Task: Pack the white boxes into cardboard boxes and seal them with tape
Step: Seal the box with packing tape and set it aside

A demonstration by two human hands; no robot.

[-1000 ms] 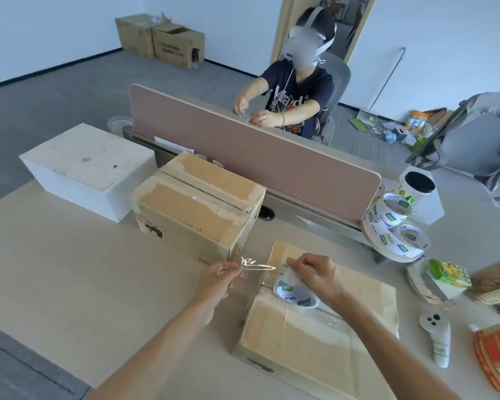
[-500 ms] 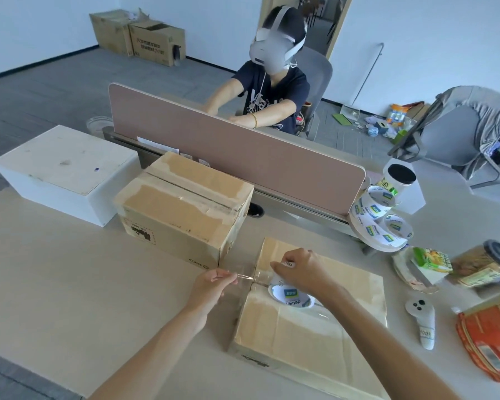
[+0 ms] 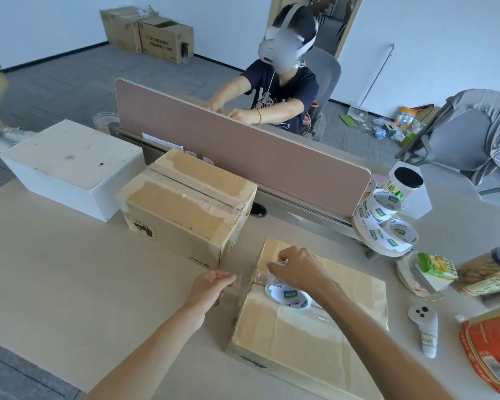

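Note:
A closed cardboard box (image 3: 315,336) lies on the table in front of me, its top seam partly covered with clear tape. On it my right hand (image 3: 298,269) grips a roll of clear tape (image 3: 289,295) near the box's left edge. My left hand (image 3: 211,287) pinches the free end of the clear tape strip (image 3: 244,280), stretched just past that edge. A second cardboard box (image 3: 185,209), taped shut, stands behind to the left. A white box (image 3: 70,166) sits at the far left.
A pink desk divider (image 3: 243,157) crosses the table, with a person in a headset seated behind it. Spare tape rolls (image 3: 384,223), snack packets (image 3: 436,267), a jar (image 3: 488,272), a white controller (image 3: 425,327) and a red bag (image 3: 494,350) crowd the right side.
My left hand has lowered the tape end toward the box's left side, shortening the stretched strip. My right hand and the roll stay on the box top. My view shifted slightly.

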